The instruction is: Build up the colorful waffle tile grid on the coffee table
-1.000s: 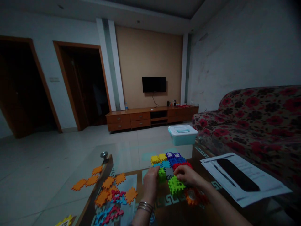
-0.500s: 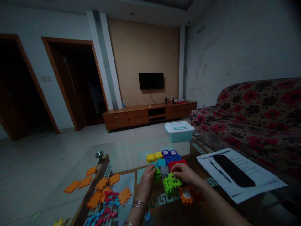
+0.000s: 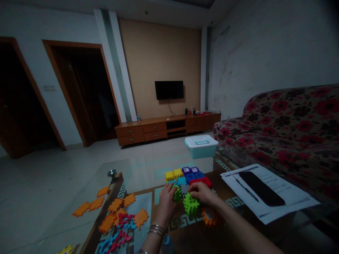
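Observation:
My left hand (image 3: 166,200) has its fingers curled over a green puzzle cube (image 3: 177,194) made of jagged-edged pieces. Beside it, my right hand (image 3: 203,192) has thumb and fingers drawn together at the right edge of a grey puzzle cube (image 3: 184,191); what lies between those fingertips is hidden. Touching or close behind are red (image 3: 205,181), light blue (image 3: 181,181), yellow (image 3: 173,174), blue (image 3: 195,176) and purple (image 3: 190,170) cubes in a block. A second green cube (image 3: 191,204) sits just in front of my right fingers. An orange cube (image 3: 209,216) lies nearer, partly under my right forearm.
Loose orange pieces (image 3: 116,205) and red and blue pieces (image 3: 120,241) lie on the left of the glass table. A lidded turquoise box (image 3: 202,148) stands at the back. Papers (image 3: 267,211) with a black phone-like object (image 3: 262,188) and a pen (image 3: 247,190) lie right.
My right hand has shifted slightly left over the grey cube. The front green cube looks turned a little and sits apart from the grey one. My left hand has barely moved.

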`<state>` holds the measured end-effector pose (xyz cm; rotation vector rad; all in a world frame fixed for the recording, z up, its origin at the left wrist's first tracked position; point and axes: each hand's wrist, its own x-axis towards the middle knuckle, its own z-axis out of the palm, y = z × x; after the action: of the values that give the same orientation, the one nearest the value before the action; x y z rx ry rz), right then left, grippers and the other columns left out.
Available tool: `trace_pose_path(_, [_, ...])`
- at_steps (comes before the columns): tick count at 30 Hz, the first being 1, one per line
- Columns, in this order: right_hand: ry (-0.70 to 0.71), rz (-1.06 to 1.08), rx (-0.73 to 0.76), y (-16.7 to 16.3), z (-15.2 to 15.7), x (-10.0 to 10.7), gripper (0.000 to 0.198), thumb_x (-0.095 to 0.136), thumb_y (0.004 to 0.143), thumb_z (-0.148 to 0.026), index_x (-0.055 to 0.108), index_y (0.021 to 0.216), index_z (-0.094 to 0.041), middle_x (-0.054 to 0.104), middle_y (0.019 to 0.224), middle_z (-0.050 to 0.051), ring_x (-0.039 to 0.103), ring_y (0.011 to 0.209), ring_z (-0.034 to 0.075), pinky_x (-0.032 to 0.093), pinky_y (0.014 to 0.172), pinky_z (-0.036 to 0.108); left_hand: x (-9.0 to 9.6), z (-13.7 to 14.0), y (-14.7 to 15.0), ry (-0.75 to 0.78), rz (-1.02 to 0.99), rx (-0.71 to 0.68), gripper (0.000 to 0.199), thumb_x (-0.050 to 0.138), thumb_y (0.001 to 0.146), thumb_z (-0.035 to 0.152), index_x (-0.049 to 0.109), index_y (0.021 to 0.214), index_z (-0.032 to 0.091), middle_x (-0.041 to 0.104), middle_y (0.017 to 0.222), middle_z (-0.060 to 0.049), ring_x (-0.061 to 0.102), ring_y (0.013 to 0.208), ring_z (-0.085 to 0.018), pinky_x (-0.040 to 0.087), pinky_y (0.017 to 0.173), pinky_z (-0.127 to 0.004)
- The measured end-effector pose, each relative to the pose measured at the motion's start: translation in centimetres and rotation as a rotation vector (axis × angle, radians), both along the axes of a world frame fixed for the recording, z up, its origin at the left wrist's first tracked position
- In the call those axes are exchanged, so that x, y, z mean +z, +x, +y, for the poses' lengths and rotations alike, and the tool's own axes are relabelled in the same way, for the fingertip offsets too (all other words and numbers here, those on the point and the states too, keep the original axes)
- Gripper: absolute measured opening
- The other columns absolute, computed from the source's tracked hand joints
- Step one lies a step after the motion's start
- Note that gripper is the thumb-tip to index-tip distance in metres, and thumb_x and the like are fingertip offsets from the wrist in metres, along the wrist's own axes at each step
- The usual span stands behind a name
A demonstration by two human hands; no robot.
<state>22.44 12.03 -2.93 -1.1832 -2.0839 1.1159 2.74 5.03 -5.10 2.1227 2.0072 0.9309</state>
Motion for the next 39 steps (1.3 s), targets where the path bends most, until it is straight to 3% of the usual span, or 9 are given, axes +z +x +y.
trace_pose_path(7, [0.191, -0.188, 0.006, -0.4, -0.3, 0.2, 0.029, 0.063, 0.066, -0.004, 0.075, 0.087, -0.018, 0.074, 0.095, 0.005, 0.064, 0.094, 0.022, 0.046, 0.084, 0.029, 1.8, -0.1, -0.6, -0.117, -0.073, 0.105, 0.055, 0.047, 0.07, -0.004, 0.067, 0.117, 0.016, 0.056, 0.139, -0.012, 0.048, 0.133, -0.024, 0.036, 0.115, -0.04])
trace_pose_path(13, [0.289, -0.239, 0.093, 0.2, -0.5, 0.9, 0.031, 0.074, 0.068, -0.012, 0.075, 0.097, -0.02, 0.07, 0.103, 0.007, 0.059, 0.105, 0.025, 0.044, 0.092, 0.033, 2.7, -0.7, -1.9, -0.218, -0.151, 0.011, 0.05, 0.07, 0.062, 0.002, 0.067, 0.109, 0.021, 0.049, 0.145, -0.011, 0.043, 0.137, -0.029, 0.034, 0.114, -0.043])
trace_pose_path(19, [0.283, -0.356, 0.23, 0.5, -2.1, 1.4, 0.068, 0.086, 0.059, -0.023, 0.066, 0.123, -0.023, 0.06, 0.124, 0.009, 0.05, 0.119, 0.029, 0.039, 0.1, 0.037, 2.4, -0.8, -1.9, -0.215, -0.175, -0.014, 0.047, 0.066, 0.062, -0.003, 0.064, 0.103, 0.02, 0.048, 0.141, -0.012, 0.044, 0.136, -0.026, 0.034, 0.115, -0.039])
trace_pose_path(23, [0.255, -0.411, 0.239, 0.3, -2.3, 1.0, 0.078, 0.087, 0.056, -0.025, 0.062, 0.129, -0.027, 0.057, 0.127, 0.009, 0.048, 0.12, 0.03, 0.039, 0.101, 0.038, 2.0, -0.5, -1.6, -0.197, -0.2, -0.021, 0.043, 0.065, 0.063, -0.003, 0.062, 0.099, 0.02, 0.049, 0.136, -0.011, 0.046, 0.132, -0.025, 0.035, 0.113, -0.038])
trace_pose_path(27, [0.259, -0.402, 0.246, 0.1, -2.0, 0.8, 0.074, 0.087, 0.058, -0.029, 0.063, 0.128, -0.025, 0.058, 0.127, 0.01, 0.048, 0.12, 0.031, 0.038, 0.102, 0.038, 1.7, -0.3, -1.4, -0.181, -0.217, -0.022, 0.04, 0.063, 0.062, -0.004, 0.06, 0.093, 0.02, 0.049, 0.133, -0.009, 0.047, 0.131, -0.024, 0.036, 0.112, -0.038])
trace_pose_path(30, [0.299, -0.349, 0.241, -0.2, -2.0, 1.0, 0.056, 0.08, 0.071, -0.035, 0.065, 0.124, -0.023, 0.06, 0.125, 0.011, 0.049, 0.121, 0.03, 0.038, 0.102, 0.038, 1.4, -0.1, -1.4, -0.148, -0.231, -0.026, 0.037, 0.062, 0.062, -0.005, 0.059, 0.089, 0.02, 0.049, 0.129, -0.009, 0.048, 0.128, -0.024, 0.038, 0.11, -0.038])
trace_pose_path(33, [0.343, -0.311, 0.177, -1.1, -1.9, 1.4, 0.039, 0.066, 0.084, -0.029, 0.065, 0.123, -0.021, 0.063, 0.124, 0.011, 0.052, 0.12, 0.028, 0.038, 0.102, 0.037, 1.1, 0.2, -1.4, -0.122, -0.247, -0.04, 0.035, 0.062, 0.062, -0.005, 0.057, 0.086, 0.02, 0.051, 0.124, -0.007, 0.05, 0.123, -0.023, 0.04, 0.107, -0.039])
trace_pose_path(39, [0.333, -0.387, 0.127, -3.7, -1.4, 1.5, 0.057, 0.069, 0.077, -0.02, 0.057, 0.134, -0.018, 0.061, 0.132, 0.013, 0.05, 0.125, 0.03, 0.036, 0.105, 0.039, 0.5, 0.7, -1.3, -0.087, -0.301, -0.042, 0.034, 0.059, 0.059, -0.006, 0.054, 0.08, 0.02, 0.052, 0.114, -0.004, 0.051, 0.115, -0.022, 0.042, 0.103, -0.038])
